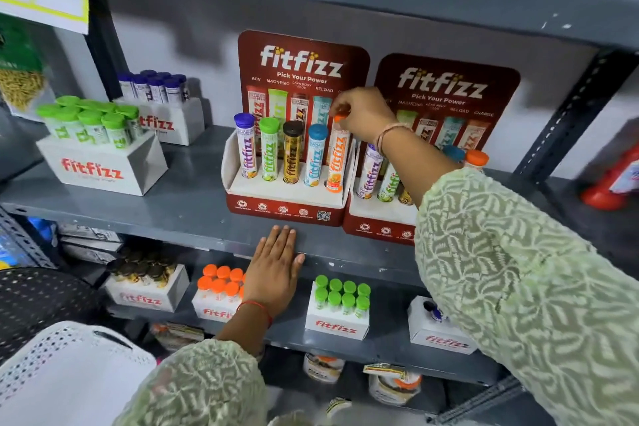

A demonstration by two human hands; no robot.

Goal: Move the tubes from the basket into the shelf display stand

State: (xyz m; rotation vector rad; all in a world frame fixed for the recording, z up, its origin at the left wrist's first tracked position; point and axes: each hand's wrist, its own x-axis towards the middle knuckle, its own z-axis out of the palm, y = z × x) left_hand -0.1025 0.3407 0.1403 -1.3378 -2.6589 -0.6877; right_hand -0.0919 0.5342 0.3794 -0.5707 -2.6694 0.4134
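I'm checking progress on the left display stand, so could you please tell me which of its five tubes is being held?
The orange-capped tube, rightmost in that stand; the right hand pinches its cap, the other four stand untouched.

Matt grey painted metal shelf (179, 207), chipped at front edge, glossy card display stand (287, 207), shiny plastic tubes (337, 156), perforated plastic basket (69, 373).
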